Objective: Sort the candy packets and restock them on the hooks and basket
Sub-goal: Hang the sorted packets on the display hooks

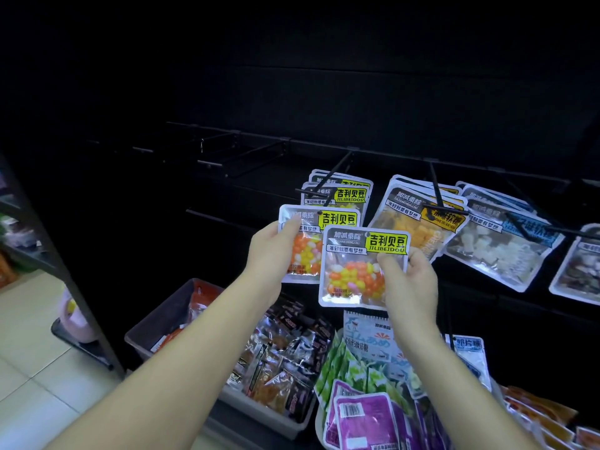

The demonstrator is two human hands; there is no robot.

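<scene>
**Two jelly-bean packets in hand, one hook row waiting**

The person is holding two matching candy packets in front of the dark display wall. The left hand (271,245) is closing on the left packet (303,243), thumb on its upper left corner and fingers behind. The right hand (407,280) is pinching the right packet (363,266) along its right edge, thumb on the front; this packet is overlapping the near right part of the other.

These packets are looking light and thin: flat, glossy film pouches with a clear window and a loose cluster of small orange, yellow and white beans sagging low. The film is probably slippery and floppy, so the flat sealed borders are the sensible places to grip, leaving the punched hole at the top free for the peg. The beans are unlikely to be hurt by a gentle squeeze.

Just beyond the hands, the hook (328,186) is already carrying at least three packets of the same yellow-labelled kind. To the right, another peg is bearing several yellow-cube packets (418,222), and further right hang white-cube packets (500,245); exact counts are hidden by overlap. Several pegs to the far left are hanging bare. Near and below, a grey bin (156,323) is holding many dark small wrappers, too jumbled to count, with green and purple packets (367,414) beside it on the right.
</scene>
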